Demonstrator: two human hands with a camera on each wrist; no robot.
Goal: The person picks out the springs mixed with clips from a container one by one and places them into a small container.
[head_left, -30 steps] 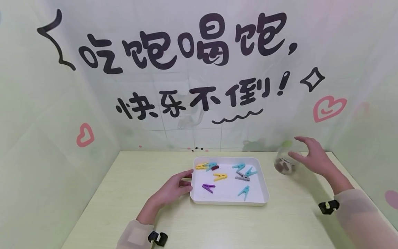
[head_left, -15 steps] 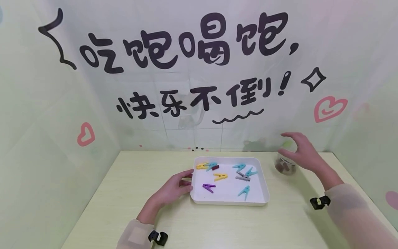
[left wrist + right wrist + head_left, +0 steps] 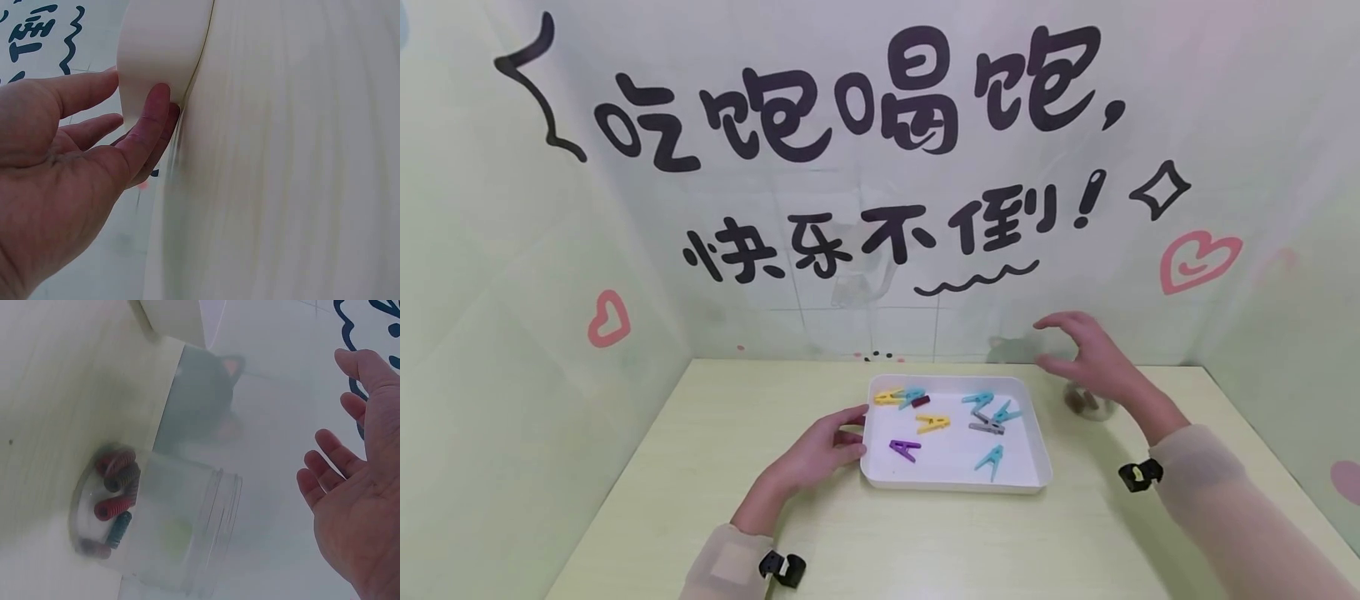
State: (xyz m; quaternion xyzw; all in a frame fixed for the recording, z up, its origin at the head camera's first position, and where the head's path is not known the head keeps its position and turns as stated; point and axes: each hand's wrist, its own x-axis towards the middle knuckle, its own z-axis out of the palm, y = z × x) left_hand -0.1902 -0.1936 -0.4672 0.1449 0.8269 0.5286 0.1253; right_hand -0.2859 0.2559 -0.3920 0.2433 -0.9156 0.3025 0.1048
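My left hand [image 3: 820, 454] touches the left end of a shallow white tray [image 3: 943, 468], its fingertips lying against the outer wall in the left wrist view. Inside are clothespins: a purple one [image 3: 905, 450], a grey one [image 3: 988, 427], yellow ones [image 3: 933, 423] and several teal ones [image 3: 992, 460]. A small dark red piece [image 3: 921, 402] lies near the tray's back left. My right hand [image 3: 1093, 358], empty with fingers spread, hovers above the table and partly hides a clear jar [image 3: 156, 487]. Ribbed red, dark and teal cylinders [image 3: 114, 507] lie at the jar's bottom.
The pale wood table [image 3: 715, 433] meets a printed fabric backdrop [image 3: 805, 333] behind the tray and jar. Fabric side walls [image 3: 535, 375] stand left and right. Black straps [image 3: 782, 569] are on both wrists.
My right hand has moved left, past the jar and toward the tray, with its fingers still apart. The left hand stays at the tray's left end; tray and jar hold their places.
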